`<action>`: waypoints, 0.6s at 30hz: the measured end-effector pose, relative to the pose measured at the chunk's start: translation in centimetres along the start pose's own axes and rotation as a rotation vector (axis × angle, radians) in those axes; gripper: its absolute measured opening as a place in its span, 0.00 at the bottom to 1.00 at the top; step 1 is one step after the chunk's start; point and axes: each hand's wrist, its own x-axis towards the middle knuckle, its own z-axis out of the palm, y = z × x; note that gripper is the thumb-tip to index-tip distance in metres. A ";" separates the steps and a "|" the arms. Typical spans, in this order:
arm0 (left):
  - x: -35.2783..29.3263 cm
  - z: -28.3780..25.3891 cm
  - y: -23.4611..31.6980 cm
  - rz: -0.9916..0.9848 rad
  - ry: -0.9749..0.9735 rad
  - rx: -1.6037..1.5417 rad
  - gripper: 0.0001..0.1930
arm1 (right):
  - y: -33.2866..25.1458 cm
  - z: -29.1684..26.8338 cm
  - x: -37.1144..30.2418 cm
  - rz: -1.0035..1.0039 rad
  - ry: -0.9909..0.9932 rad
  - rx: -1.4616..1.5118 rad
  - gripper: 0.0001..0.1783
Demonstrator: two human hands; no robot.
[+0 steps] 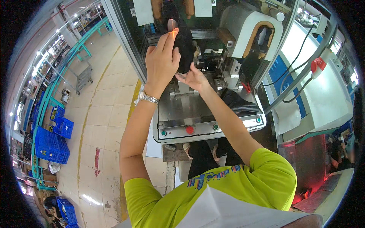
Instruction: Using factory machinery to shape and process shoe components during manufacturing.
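Note:
A black shoe upper [185, 47] stands on end at the left station of the machine, its lower tip between my two hands. My left hand [164, 57] is closed on its upper left edge, fingers pointing up and an orange glow on a fingertip. Below it, my right hand [194, 78] grips the bottom end with thumb and fingers; part of that grip is hidden behind the upper. A second black shoe [239, 102] lies on the right side of the metal machine bed [178, 112].
Along the bed's front edge sit a red button [189, 130] and several green ones. A white rounded housing [239, 32] with a brown-lined opening stands at the right station. Blue crates [51, 146] and a cart [84, 79] are on the floor to the left.

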 end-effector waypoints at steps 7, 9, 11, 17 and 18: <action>-1.7 1.4 2.5 -0.265 -0.243 -0.243 0.23 | -2.1 -4.8 5.7 -0.236 -0.041 -0.087 0.12; -3.2 1.8 1.8 -0.289 -0.216 -0.192 0.23 | -1.9 -4.7 6.6 -0.198 0.000 -0.092 0.12; -4.0 1.6 1.5 -0.274 -0.178 -0.076 0.21 | -1.4 -4.0 6.8 -0.186 0.077 -0.122 0.11; -4.3 1.8 1.2 -0.196 -0.198 0.032 0.19 | 0.0 -4.2 7.2 -0.218 0.188 -0.052 0.09; -4.4 2.0 1.0 -0.169 -0.183 0.018 0.20 | 0.1 -4.0 7.4 -0.219 0.161 -0.032 0.08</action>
